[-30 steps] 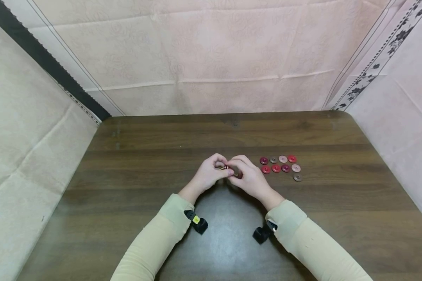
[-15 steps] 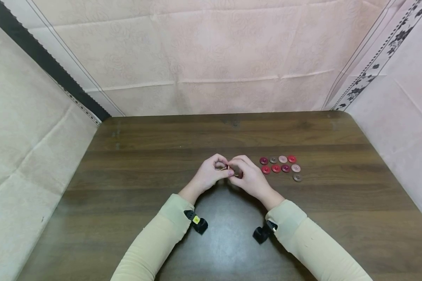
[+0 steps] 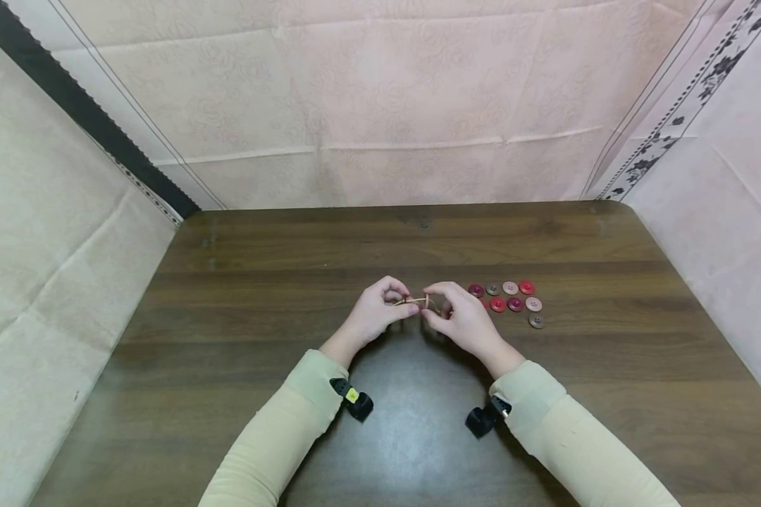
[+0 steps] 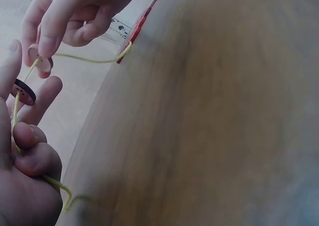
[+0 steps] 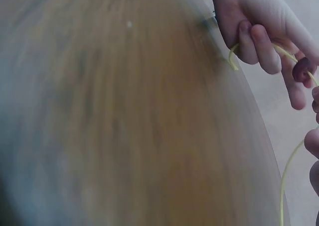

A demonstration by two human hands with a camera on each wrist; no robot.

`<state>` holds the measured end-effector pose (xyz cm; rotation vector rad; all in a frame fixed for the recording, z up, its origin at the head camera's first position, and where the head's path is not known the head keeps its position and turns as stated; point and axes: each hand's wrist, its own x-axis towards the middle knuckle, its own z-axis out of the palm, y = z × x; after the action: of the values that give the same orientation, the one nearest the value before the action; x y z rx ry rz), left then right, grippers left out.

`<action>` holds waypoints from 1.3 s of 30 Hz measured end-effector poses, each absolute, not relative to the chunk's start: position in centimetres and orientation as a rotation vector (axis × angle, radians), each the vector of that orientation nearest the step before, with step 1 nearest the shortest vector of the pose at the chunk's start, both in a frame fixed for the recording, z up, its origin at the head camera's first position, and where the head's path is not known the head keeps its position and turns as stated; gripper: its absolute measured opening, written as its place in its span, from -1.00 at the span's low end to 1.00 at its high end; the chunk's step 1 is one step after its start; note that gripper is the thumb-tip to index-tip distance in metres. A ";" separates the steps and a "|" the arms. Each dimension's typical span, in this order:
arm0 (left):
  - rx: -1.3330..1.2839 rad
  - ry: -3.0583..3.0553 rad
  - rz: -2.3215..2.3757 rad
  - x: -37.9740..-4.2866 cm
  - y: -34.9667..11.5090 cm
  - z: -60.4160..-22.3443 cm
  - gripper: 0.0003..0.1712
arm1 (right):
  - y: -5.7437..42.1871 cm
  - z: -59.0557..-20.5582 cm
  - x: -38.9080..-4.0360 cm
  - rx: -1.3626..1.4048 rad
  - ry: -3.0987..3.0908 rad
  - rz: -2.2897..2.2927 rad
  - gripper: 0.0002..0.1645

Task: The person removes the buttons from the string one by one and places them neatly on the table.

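Note:
My left hand holds a maroon button between thumb and finger. A thin yellow cord passes through this button and runs under the curled lower fingers, its tail hanging below the hand. My right hand, a short way to the right, pinches a pale pink button by its edges. The same cord threads that button and spans the small gap between the hands. Beyond the pink button the cord hangs in a loose curve. Both hands are raised over the wooden table.
Right of the hands, several red, maroon, pink and grey-brown buttons lie in loose rows; my right hand partly covers the nearest ones in the head view. Pale cloth hangs behind the table and at both sides.
My right hand has drawn away to the right from the left hand, with the pink button pinched in it. The cord between them now shows. The left hand stays nearly in place.

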<state>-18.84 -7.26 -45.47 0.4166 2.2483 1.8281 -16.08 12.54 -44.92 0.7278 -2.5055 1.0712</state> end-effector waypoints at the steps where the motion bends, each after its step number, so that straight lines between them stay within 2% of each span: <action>1: 0.410 2.251 1.825 -18.9 -7.3 -45.5 -0.69 | 12.7 -44.9 -16.0 0.713 -2.515 1.082 -0.56; 14: 0.365 2.230 1.794 -18.3 -7.5 -44.2 -0.66 | 14.7 -44.9 -15.8 0.621 -2.531 1.130 -0.57; 20: 0.377 2.225 1.812 -18.9 -7.4 -45.3 -0.64 | 15.9 -45.0 -15.8 0.599 -2.523 1.133 -0.56; 39: 0.393 2.336 1.741 -18.7 -7.5 -45.3 -0.66 | 17.3 -45.0 -15.5 0.551 -2.504 1.086 -0.57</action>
<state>-18.74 -7.52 -45.29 0.3926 2.3357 1.7407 -15.47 17.34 -45.04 0.5514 -2.5036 1.0859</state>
